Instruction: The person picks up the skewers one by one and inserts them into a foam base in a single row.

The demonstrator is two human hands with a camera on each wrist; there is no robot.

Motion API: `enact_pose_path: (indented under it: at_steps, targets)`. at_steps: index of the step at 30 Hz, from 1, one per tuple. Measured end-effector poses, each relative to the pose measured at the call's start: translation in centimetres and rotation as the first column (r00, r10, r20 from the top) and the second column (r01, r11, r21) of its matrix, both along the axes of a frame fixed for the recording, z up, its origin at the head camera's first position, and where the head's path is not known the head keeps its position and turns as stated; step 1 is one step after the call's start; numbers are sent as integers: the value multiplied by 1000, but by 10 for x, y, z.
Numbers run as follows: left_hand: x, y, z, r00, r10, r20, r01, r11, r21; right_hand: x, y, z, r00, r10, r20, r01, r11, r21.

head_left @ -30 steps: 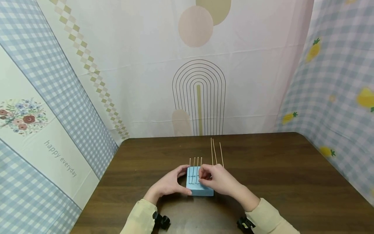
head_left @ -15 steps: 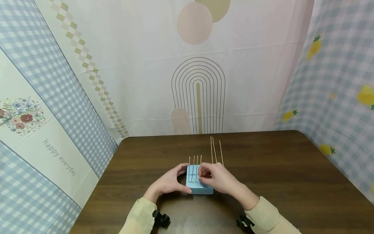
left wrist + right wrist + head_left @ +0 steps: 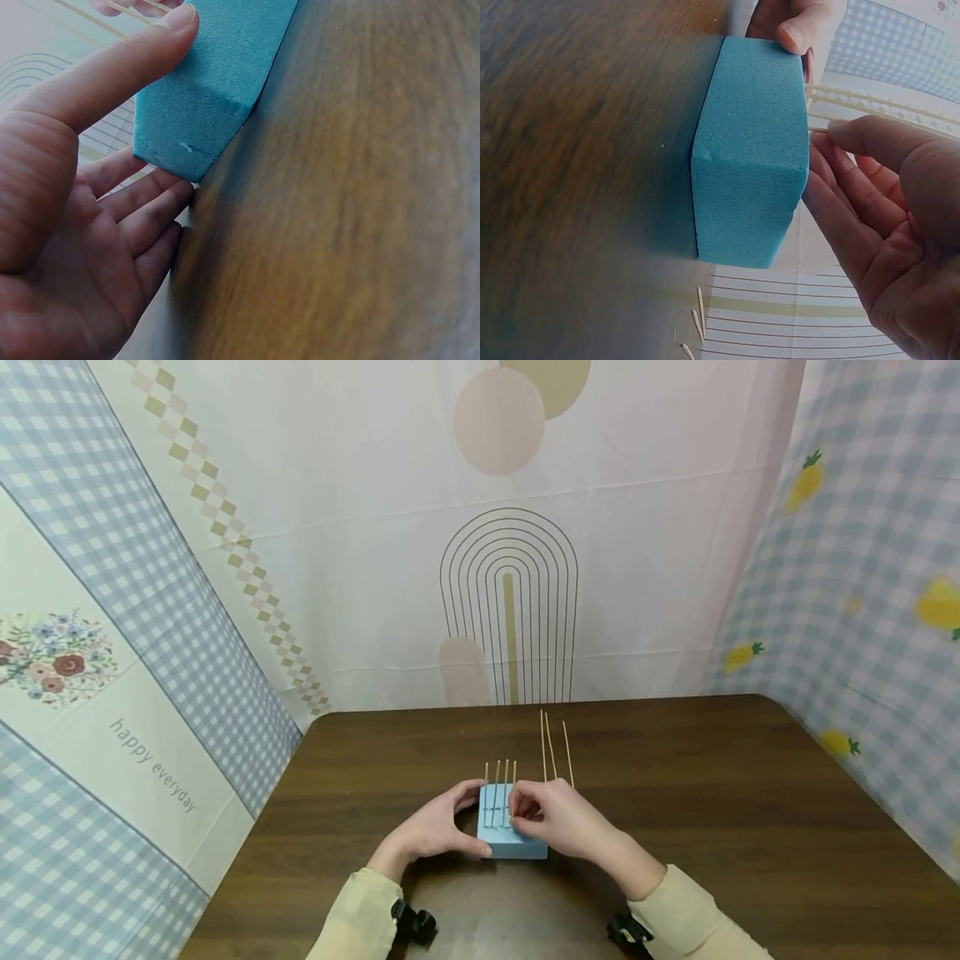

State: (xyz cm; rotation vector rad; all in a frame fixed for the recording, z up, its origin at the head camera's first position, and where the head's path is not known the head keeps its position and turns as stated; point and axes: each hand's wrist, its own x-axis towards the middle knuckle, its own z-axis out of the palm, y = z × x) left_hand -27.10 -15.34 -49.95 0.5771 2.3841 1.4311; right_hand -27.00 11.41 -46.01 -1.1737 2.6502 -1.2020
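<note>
A blue foam block [image 3: 517, 843] sits on the brown table [image 3: 712, 793] with several thin wooden sticks [image 3: 497, 785] standing upright in it. My left hand [image 3: 471, 820] grips the block's left side, thumb [image 3: 127, 67] across its top and fingers [image 3: 142, 217] along the far face. My right hand [image 3: 519, 810] pinches the rightmost standing stick [image 3: 821, 129] just above the block [image 3: 750, 157] between thumb [image 3: 877, 139] and fingers. The left thumb tip [image 3: 799, 26] shows at the block's other edge.
Three loose sticks [image 3: 555, 747] lie on the table just behind the right hand, also seen as sticks [image 3: 697, 315] past the block. Patterned cloth walls [image 3: 510, 568] close in the table at the back and both sides.
</note>
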Motion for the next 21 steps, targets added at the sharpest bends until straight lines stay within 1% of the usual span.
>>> enact_pose_path:
  at_steps: [7,21]
  targets:
    - [1,0,0,1000,2,2,-2,1000,5,0,1,0,999,33,-12,-33,999,3]
    - [0,1,-1,1000,5,4,-5,1000,5,-2,4,2,998,53,34,-53,999,-1]
